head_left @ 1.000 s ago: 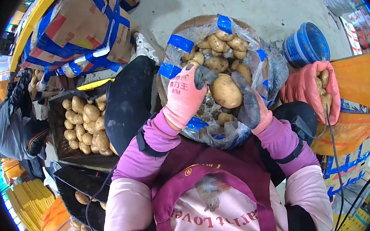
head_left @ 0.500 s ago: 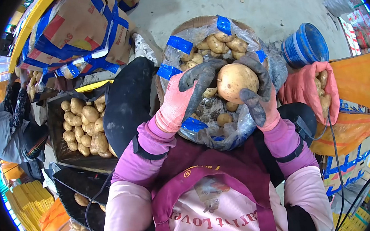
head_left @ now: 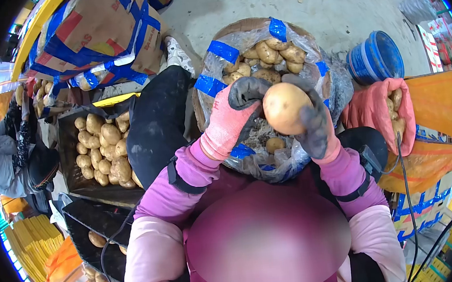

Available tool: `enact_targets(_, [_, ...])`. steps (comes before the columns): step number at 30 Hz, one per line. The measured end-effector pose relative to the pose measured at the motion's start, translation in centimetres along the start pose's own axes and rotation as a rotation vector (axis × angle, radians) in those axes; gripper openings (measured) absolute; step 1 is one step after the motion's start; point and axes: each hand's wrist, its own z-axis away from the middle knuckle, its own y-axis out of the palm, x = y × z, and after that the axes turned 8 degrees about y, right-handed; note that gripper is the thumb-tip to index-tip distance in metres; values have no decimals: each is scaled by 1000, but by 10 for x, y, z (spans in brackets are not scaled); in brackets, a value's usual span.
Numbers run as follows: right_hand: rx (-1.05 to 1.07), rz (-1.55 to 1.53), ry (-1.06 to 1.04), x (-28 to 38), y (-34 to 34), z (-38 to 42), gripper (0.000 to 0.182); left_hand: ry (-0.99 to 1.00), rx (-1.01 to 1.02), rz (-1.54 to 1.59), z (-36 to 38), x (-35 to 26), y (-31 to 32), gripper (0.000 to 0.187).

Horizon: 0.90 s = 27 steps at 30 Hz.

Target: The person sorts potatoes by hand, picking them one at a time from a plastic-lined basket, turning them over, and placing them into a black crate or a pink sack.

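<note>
Your gloved left hand [head_left: 232, 112] and right hand [head_left: 316, 127] are clamped on a large potato [head_left: 285, 106] from either side. You hold it above the plastic-lined round container [head_left: 240, 27] (more potatoes [head_left: 268, 53] lie inside), with a blue bucket [head_left: 365, 64] near the container's right.

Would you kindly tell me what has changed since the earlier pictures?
The large, round, pale-brown potato has risen toward the camera and shifted slightly right since the first picture, seemingly turned. The pink-and-grey-gloved left hand and matching right hand both hold it, as at first. The blue plastic bucket and open pink sack stayed put.
</note>
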Motion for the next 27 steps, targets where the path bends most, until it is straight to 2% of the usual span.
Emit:
enact_targets(1, [16,-208,160,1,-1,-2,67,18,-32,-91,3,-1,-3,29])
enact_targets(2, [10,-206,154,-4,-10,-8,67,21,-24,-88,1,-7,0,29])
enact_targets(4, [356,-997,489,-20,-33,-21,64,97,-138,-242,-5,-26,8,27])
enact_targets(5, [373,-1037,524,-18,-30,-22,63,100,-136,-239,-6,-24,11,27])
enact_targets(6, [373,-1036,524,-14,-27,-22,63,196,-82,-244,-6,-21,15,44])
enact_targets(8, [181,-1027,663,-9,-15,-19,67,379,19,-257,-3,-17,21,87])
enact_targets(9, [237,-1036,714,-8,-8,-19,72,332,132,-394,-3,-18,21,105])
enact_targets(10, [239,-1040,720,-16,-12,-19,72,348,45,-389,2,-19,26,96])
enact_targets(12, [603,-987,662,-27,-15,-22,74,146,61,-315,-1,-26,23,80])
enact_targets(13, [389,-912,658,-28,-17,-17,75,45,31,-178,0,-8,14,72])
enact_targets(14, [392,-913,659,-35,-16,-12,75,-56,-1,-40,2,10,4,63])
enact_targets(15, [318,-246,215,-45,-16,-7,76,-129,32,148,-1,-5,1,52])
enact_targets(16, [215,414,-235,-52,-17,-5,77,-128,28,146,-4,-17,5,52])
enact_targets(17, [180,-171,395,-42,-20,-8,79,-63,19,156,-7,-27,15,57])
enact_targets(18, [192,-170,396,-35,-28,-7,79,3,8,162,-8,-31,22,64])
enact_targets(19, [288,-412,511,-30,-38,-7,80,100,140,-12,-2,-21,24,81])
enact_targets(20, [395,-655,635,-27,-34,-12,81,134,144,-252,2,-28,28,97])
enact_targets(21, [-229,-472,751,-12,-1,-18,84,166,109,-288,4,-24,28,97])
enact_targets(22, [178,-353,704,-12,-16,-13,92,199,72,-329,5,-20,25,98])
enact_targets(24, [367,-151,712,-5,-9,-13,100,88,-37,-165,0,-34,11,84])
enact_targets(26, [265,36,648,2,-1,-9,108,-55,-168,127,0,-74,-31,51])
enact_targets(27, [210,-31,692,9,0,-9,104,146,-254,192,6,-95,-45,43])
